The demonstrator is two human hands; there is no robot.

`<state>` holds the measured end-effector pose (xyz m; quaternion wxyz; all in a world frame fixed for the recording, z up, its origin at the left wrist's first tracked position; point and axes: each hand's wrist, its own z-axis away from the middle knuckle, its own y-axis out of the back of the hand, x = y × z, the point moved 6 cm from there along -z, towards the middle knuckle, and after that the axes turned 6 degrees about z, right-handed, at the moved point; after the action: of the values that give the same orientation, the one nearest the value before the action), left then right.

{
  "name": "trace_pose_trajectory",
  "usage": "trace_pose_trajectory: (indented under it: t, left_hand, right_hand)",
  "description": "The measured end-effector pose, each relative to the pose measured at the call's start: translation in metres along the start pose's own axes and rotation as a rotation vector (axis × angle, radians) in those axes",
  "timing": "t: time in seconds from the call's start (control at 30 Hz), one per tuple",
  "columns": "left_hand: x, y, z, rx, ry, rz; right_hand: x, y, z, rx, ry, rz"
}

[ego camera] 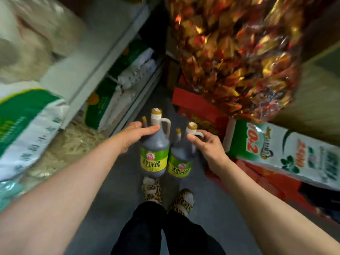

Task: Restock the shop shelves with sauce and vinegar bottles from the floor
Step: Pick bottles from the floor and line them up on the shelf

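Note:
Two dark vinegar bottles with green-yellow labels and gold caps hang above the grey floor in the middle of the view. My left hand (137,134) grips the left bottle (154,155) at its shoulder, fingers wrapped round the neck base. My right hand (207,144) holds the right bottle (181,161) by its side handle near the cap. Each bottle has a loop handle and a small spout. The bottles hang side by side, nearly touching, above my feet.
White shelving (103,57) with green-and-white sacks (117,100) runs along the left. A big bag of gold and red wrapped sweets (235,57) hangs at upper right. Red boxes (200,107) and a printed sack (287,153) lie on the right. The narrow aisle floor (117,183) runs between them.

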<state>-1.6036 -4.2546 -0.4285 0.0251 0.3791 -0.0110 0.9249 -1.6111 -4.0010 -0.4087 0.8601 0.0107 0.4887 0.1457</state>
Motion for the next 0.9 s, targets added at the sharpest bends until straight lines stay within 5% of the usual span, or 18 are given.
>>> trace_pose_trajectory:
  t: [0.47, 0.9]
  left_hand:
    - [0.359, 0.051, 0.237, 0.061, -0.563, 0.177]
    - [0.520, 0.094, 0.311, 0.149, -0.842, 0.369]
  right_hand:
    - [-0.396, 0.022, 0.109, 0.030, 0.485, -0.215]
    - [-0.592, 0.032, 0.115, -0.075, 0.760, -0.296]
